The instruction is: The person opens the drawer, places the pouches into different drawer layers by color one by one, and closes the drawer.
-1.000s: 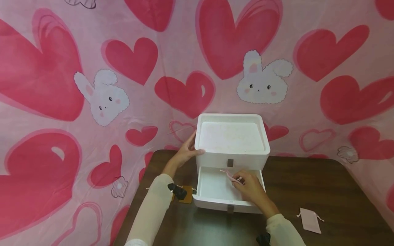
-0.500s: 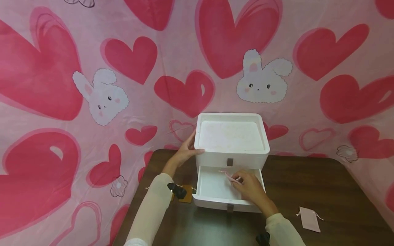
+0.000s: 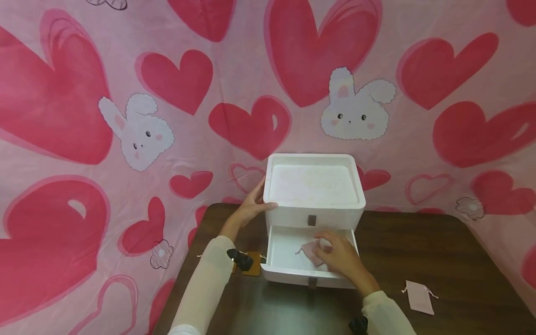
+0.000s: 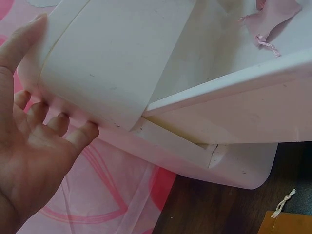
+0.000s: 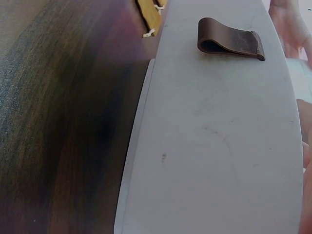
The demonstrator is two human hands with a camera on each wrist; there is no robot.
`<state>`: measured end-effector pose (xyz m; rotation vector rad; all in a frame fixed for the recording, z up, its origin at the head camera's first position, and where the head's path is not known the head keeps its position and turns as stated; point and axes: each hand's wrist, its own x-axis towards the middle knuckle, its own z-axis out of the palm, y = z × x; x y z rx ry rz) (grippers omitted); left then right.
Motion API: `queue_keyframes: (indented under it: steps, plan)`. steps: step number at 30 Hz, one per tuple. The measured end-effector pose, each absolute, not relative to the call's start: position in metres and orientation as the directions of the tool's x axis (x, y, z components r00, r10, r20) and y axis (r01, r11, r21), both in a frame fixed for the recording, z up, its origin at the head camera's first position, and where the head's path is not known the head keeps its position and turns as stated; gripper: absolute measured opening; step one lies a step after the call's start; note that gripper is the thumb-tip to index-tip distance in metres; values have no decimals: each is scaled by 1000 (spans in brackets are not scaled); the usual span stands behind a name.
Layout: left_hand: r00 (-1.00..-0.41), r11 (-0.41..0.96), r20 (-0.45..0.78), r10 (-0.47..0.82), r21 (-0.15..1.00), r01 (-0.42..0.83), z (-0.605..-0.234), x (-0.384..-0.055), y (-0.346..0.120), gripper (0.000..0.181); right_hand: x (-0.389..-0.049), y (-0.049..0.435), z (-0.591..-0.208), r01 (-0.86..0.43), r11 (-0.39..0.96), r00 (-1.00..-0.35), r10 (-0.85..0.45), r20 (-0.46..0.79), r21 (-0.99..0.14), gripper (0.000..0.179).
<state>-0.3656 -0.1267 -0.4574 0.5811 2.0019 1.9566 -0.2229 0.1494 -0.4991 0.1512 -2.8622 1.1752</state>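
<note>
A white drawer unit [image 3: 314, 217] stands on the table with its lower drawer [image 3: 289, 272] pulled out. My left hand [image 3: 250, 209] braces the unit's left side, thumb over the front corner; in the left wrist view its spread fingertips [image 4: 87, 130] press the side wall. A small pink drawstring pouch [image 3: 311, 253] lies in the drawer, its cord toward the left. My right hand [image 3: 341, 256] is over the drawer's right part, thumb and forefinger parted right beside the pouch and partly covering it. The left wrist view also shows the pouch [image 4: 273, 19].
Another pink pouch [image 3: 419, 298] lies on the dark wooden table [image 3: 410, 246] at the right. Orange-brown pouches [image 3: 252, 264] with pale cords lie left of the drawer, partly behind the left forearm. A brown strap handle [image 5: 226, 39] sticks out from the drawer front. A heart-patterned cloth hangs behind.
The pink pouch, earlier pinched edge-on in my right hand, has come down flat into the drawer, and the fingers have parted. My left hand stays on the unit.
</note>
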Motion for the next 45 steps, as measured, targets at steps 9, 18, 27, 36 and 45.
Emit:
queue_keyframes:
  steps: [9,18,27,36,45]
  plan:
    - [-885,20,68,461,996,87,-456,-365,-126,102,-223,153,-500,-134,733,-991,-88,103,-667,39]
    - [-891,42,45,453,997,71,-456,-364,-128,101,-219,158,-501,-92,684,-996,-73,58,-723,39]
    - [-887,38,70,457,994,98,-458,-366,-127,100,-217,163,-495,-107,702,-993,-44,107,-704,25]
    - [-881,21,67,469,996,87,-457,-364,-126,100,-218,171,-492,-101,730,-994,-38,107,-676,18]
    - [-884,33,60,463,996,85,-455,-363,-127,98,-218,177,-492,-170,733,-978,-44,202,-659,15]
